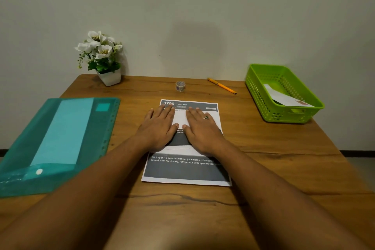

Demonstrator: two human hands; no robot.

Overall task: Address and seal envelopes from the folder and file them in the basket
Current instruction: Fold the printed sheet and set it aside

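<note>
Brown wooden table (263,168). Both arms reach forward; left hand (157,128) and right hand (204,129) lie flat, fingers straight, on a printed sheet (186,170) mid-frame. Teal folder (99,124) sits left, maybe holding envelopes (63,132). Green basket (284,116), right, holds one envelope (288,98).

head-worn view, looking forward and down, close over table (263,168)

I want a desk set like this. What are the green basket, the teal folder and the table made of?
The green basket looks like glossy moulded plastic, its walls full of small holes. The teal folder seems thin translucent plastic: a pale sheet shows through. The table looks like smooth wood, with grain and dark streaks, though it may be wood-look laminate.
</note>
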